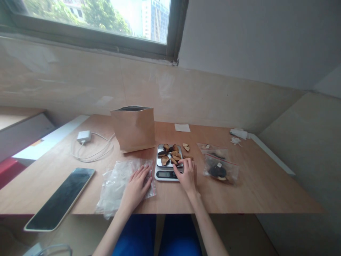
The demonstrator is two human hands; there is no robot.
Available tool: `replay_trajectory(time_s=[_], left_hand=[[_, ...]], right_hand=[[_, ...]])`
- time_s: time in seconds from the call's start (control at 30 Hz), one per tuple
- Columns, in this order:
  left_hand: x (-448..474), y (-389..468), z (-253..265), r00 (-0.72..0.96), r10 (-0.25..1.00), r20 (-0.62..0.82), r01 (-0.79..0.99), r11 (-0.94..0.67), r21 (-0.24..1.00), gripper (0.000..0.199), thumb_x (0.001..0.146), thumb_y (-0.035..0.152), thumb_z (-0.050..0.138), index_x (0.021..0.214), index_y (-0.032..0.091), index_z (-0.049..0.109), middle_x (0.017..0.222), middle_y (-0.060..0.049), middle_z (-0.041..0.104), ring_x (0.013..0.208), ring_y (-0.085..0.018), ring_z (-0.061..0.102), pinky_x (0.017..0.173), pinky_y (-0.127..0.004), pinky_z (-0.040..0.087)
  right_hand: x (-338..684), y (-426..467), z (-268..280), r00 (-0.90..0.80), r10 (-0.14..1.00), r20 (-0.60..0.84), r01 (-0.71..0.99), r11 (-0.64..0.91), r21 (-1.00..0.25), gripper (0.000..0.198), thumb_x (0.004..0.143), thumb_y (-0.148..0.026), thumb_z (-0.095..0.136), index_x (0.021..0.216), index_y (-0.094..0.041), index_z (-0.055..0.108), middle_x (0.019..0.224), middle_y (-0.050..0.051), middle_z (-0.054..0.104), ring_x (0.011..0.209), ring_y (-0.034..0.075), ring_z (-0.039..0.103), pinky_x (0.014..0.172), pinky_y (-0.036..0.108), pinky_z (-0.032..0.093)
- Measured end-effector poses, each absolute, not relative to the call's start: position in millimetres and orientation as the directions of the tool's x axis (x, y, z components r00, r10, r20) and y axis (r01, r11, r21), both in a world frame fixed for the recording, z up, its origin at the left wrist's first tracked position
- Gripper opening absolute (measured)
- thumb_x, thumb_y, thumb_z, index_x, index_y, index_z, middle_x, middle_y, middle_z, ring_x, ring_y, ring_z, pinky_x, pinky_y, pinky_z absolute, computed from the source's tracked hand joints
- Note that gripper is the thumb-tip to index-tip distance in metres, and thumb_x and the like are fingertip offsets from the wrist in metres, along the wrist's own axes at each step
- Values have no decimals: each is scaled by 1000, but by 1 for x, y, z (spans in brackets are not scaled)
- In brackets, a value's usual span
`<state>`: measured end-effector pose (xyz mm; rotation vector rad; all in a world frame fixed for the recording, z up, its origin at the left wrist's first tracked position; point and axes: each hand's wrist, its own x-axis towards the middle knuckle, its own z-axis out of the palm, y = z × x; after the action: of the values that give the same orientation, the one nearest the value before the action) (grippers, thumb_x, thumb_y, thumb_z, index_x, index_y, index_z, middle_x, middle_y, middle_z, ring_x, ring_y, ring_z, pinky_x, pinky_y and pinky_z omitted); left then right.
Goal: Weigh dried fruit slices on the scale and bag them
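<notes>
Head view shows me dried slices (165, 161) spread on the tray of the scale (160, 179). My right hand (183, 170) is at the tray's near right corner, fingers bent; I can't tell whether they pinch a slice. My left hand (137, 183) lies loosely spread on the plastic bags (114, 181), apparently gripping nothing. I judge that fingers leaning on the tray could skew the reading, a careless brush could knock edge slices off, and slippery bags could slide against the scale.
</notes>
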<state>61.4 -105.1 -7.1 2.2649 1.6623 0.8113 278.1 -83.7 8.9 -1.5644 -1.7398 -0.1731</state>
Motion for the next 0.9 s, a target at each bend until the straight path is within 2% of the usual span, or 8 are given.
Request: replay_trajectory(time_s=[0.17,0.3,0.43,0.6,0.7,0.9], left_hand=[[62,-105,-6,207,934,290,816,-329,476,40,88,34,40,124,20,52,130,-7,55,124,-23,45,104,-44,36],[61,-106,-6,204,936,288,818,-325,474,40,89,35,39,123,20,52,130,-7,55,125,-22,45,105,-43,35],[61,-106,-7,210,937,278,820,-324,472,40,89,35,39,123,20,52,131,-7,54,125,-22,44,105,-42,35],[61,-105,-7,209,936,283,821,-325,469,40,89,35,38,124,21,52,131,-6,53,126,-22,44,105,-42,35],[61,-105,-7,210,937,278,823,-323,468,41,89,35,38,124,20,52,131,-7,54,126,-22,44,105,-42,34],[61,-105,-8,206,937,283,821,-323,471,41,89,34,40,124,18,52,131,-8,54,125,-22,44,105,-42,35]], right_hand=[[280,-85,7,33,802,596,891,246,-381,12,82,-31,56,80,-20,56,82,4,57,78,20,54,72,32,38],[286,-94,9,43,803,595,822,311,-478,4,82,-23,54,80,-20,56,83,3,57,80,18,55,74,32,39],[298,-100,12,79,755,651,721,408,-561,5,84,-22,50,83,-21,55,77,2,56,66,15,50,64,27,42],[321,-87,13,224,710,667,771,290,-567,8,84,-25,49,84,-20,56,72,1,53,60,14,48,62,27,43],[333,-75,8,205,753,625,805,234,-545,12,84,-24,46,85,-19,57,76,3,56,65,16,52,65,29,45],[338,-68,-10,89,832,547,824,248,-510,25,81,-13,38,91,-17,60,96,10,52,90,21,55,82,36,46]])
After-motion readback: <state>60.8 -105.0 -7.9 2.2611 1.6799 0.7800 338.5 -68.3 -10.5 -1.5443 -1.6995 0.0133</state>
